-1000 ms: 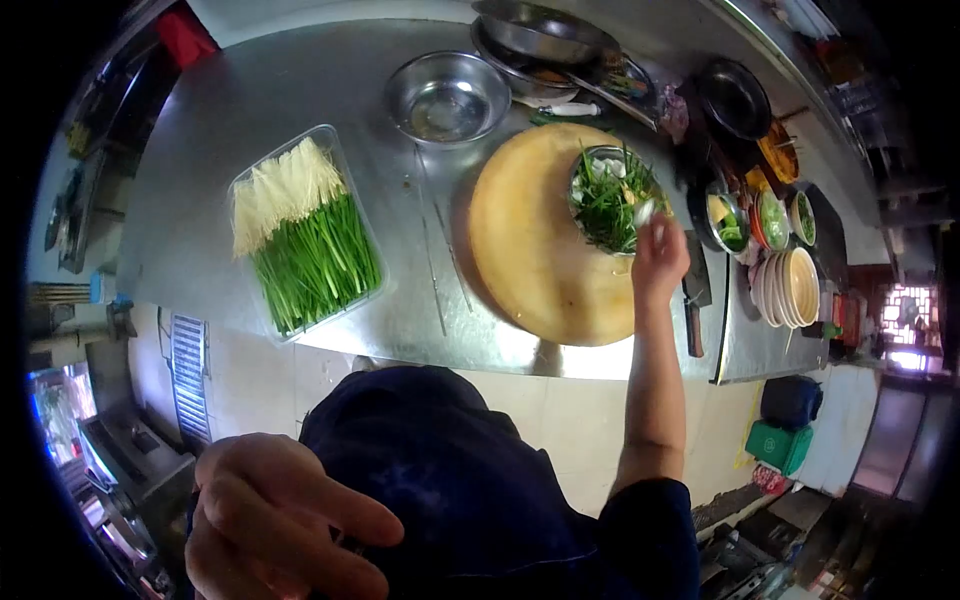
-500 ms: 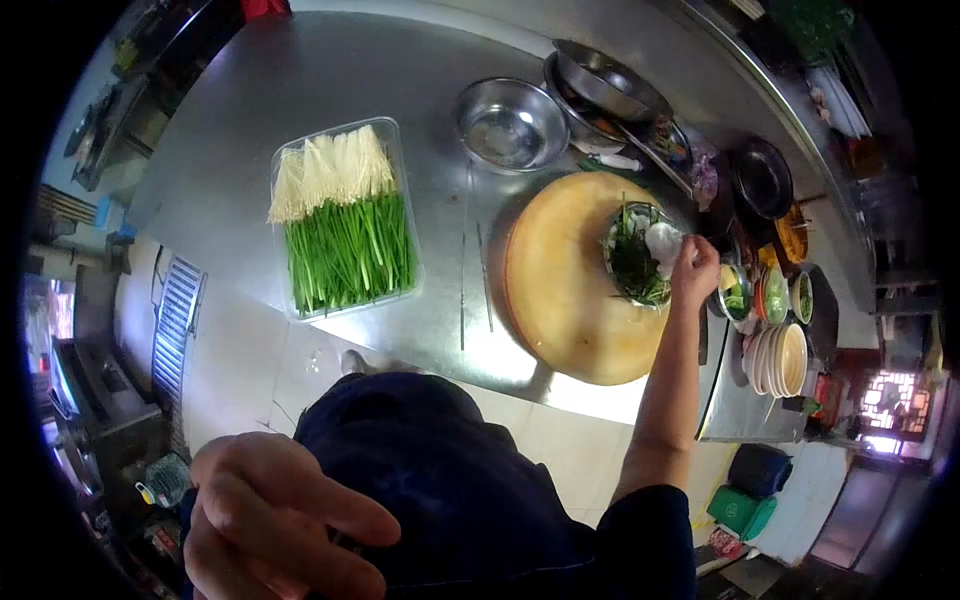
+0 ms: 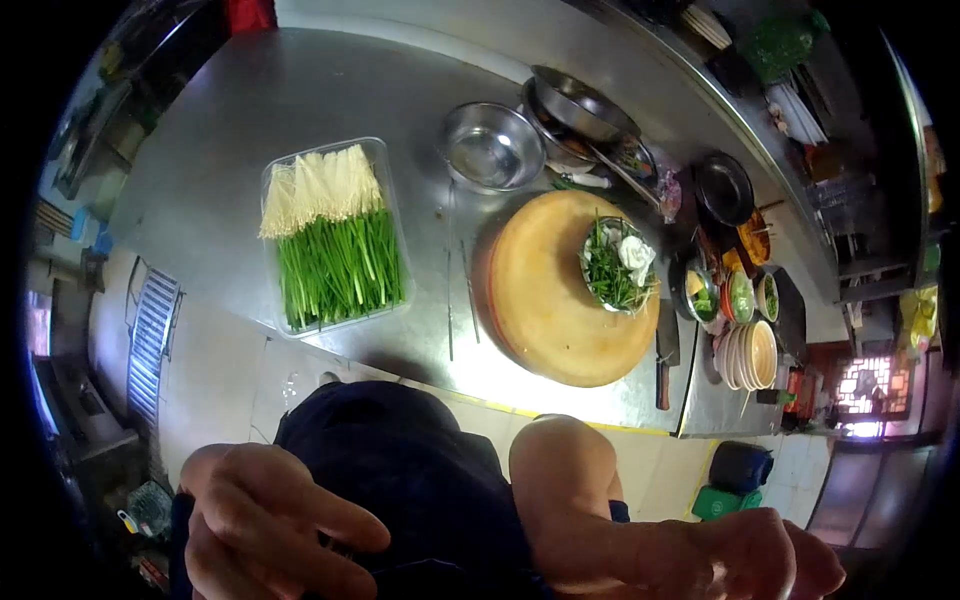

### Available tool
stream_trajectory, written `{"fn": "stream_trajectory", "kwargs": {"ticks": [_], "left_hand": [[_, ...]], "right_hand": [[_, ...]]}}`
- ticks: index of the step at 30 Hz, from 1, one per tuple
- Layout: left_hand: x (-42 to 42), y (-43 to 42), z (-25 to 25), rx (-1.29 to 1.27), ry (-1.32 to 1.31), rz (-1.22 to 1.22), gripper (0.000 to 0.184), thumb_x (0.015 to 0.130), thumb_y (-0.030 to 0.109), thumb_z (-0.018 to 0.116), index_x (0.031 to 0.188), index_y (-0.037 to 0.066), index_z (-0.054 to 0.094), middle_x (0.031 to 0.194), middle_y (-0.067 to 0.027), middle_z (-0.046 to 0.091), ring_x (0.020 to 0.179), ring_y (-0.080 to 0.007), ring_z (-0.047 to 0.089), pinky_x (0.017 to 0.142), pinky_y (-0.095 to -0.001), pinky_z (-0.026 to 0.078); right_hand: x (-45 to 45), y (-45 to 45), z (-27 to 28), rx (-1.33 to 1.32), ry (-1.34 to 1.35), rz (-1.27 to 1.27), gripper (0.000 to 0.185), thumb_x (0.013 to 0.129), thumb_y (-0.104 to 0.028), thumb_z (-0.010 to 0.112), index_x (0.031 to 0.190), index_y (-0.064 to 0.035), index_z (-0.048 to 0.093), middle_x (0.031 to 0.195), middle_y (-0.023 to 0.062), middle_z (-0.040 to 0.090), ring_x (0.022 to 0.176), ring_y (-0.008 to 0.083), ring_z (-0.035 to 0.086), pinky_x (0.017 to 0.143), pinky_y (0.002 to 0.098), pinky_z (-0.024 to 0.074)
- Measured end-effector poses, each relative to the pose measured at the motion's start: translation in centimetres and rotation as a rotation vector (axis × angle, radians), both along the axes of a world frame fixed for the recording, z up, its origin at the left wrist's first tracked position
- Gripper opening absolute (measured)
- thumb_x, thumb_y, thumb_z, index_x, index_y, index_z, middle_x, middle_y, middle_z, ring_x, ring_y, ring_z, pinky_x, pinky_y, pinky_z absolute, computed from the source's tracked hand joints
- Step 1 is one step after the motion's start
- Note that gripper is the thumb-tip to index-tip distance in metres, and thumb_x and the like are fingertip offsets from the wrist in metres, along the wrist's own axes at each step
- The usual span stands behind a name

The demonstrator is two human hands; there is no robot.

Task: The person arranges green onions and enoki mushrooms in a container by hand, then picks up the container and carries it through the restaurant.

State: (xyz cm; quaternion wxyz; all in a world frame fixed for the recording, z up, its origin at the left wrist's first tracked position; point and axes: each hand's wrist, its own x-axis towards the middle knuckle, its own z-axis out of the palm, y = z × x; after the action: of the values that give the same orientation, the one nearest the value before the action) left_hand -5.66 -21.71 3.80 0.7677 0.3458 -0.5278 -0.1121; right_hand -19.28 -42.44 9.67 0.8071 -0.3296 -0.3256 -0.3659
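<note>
At the lower left, close to the camera, my left hand (image 3: pixel 280 525) has loosely bent fingers with gaps between them and nothing visible in them. My right hand (image 3: pixel 735 555) is low at the right, away from the worktop, its fingers half bent and nothing seen in it. On the round wooden board (image 3: pixel 550 300) stands a metal bowl of cut greens (image 3: pixel 605 275), with a crumpled white piece (image 3: pixel 636 256) lying on top. A clear tray (image 3: pixel 408 275) holds green stalks (image 3: pixel 340 265) with pale ends.
An empty metal bowl (image 3: pixel 493 147) sits behind the board, near stacked pans (image 3: pixel 585 105). Two thin sticks lie left of the board. A cleaver (image 3: pixel 667 350) lies at its right, beside stacked bowls (image 3: pixel 745 357) and small bowls of vegetables.
My right hand has let go of the white piece, which now rests on the greens, and has come back toward my body. My left hand has barely moved. The view has shifted.
</note>
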Motion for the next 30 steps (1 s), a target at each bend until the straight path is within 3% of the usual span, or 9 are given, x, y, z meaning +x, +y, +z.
{"fn": "stream_trajectory", "kwargs": {"ticks": [10, 22, 25, 27, 30], "left_hand": [[-0.7, 3.3, -0.3, -0.137, -0.046, 0.149, 0.043, 0.095, 0.055, 0.049, 0.099, 0.017, 0.069, 0.090, -0.0119, 0.063, 0.075, -0.0257, 0.063, 0.064, -0.0306, 0.056], [-2.2, 5.0, -1.1, -0.224, -0.071, 0.401, 0.048, 0.092, 0.059, 0.049, 0.101, 0.016, 0.070, 0.084, -0.0120, 0.064, 0.063, -0.0221, 0.063, 0.054, -0.0293, 0.057], [-2.3, 4.9, -1.4, -0.186, -0.062, 0.430, 0.049, 0.092, 0.060, 0.048, 0.101, 0.017, 0.070, 0.082, -0.0117, 0.066, 0.064, -0.0223, 0.063, 0.053, -0.0281, 0.055], [-2.3, 5.0, -1.3, -0.111, -0.040, 0.436, 0.049, 0.093, 0.060, 0.047, 0.102, 0.017, 0.070, 0.081, -0.0117, 0.067, 0.065, -0.0227, 0.064, 0.054, -0.0279, 0.055], [-2.6, 5.6, -0.8, 0.009, 0.016, 0.422, 0.048, 0.093, 0.060, 0.046, 0.104, 0.019, 0.069, 0.082, -0.0119, 0.069, 0.066, -0.0239, 0.065, 0.056, -0.0291, 0.055]], "right_hand": [[2.3, 4.1, -0.6, -0.010, -0.155, 0.006, 0.056, 0.081, -0.007, 0.053, 0.136, -0.0042, 0.044, 0.135, 0.0110, 0.046, 0.120, 0.0231, 0.044, 0.070, 0.0306, 0.0556], [3.3, 5.6, -0.7, 0.045, -0.004, 0.098, 0.048, 0.080, -0.001, 0.049, 0.128, -0.0030, 0.052, 0.126, 0.0139, 0.052, 0.116, 0.0216, 0.048, 0.076, 0.0342, 0.0551], [4.8, 4.3, -1.7, 0.065, -0.049, 0.302, 0.041, 0.085, -0.005, 0.049, 0.126, -0.0027, 0.053, 0.118, 0.0145, 0.056, 0.110, 0.0218, 0.052, 0.077, 0.0359, 0.0548], [6.2, 2.1, -1.0, -0.071, 0.060, 0.521, 0.036, 0.089, -0.012, 0.049, 0.124, -0.0027, 0.054, 0.114, 0.0148, 0.058, 0.104, 0.0234, 0.056, 0.078, 0.0384, 0.0544], [10.5, 0.5, -5.6, -0.009, 0.031, 0.274, 0.037, 0.091, -0.022, 0.053, 0.122, -0.0028, 0.054, 0.114, 0.0130, 0.059, 0.100, 0.0208, 0.057, 0.079, 0.0362, 0.0523]]}}
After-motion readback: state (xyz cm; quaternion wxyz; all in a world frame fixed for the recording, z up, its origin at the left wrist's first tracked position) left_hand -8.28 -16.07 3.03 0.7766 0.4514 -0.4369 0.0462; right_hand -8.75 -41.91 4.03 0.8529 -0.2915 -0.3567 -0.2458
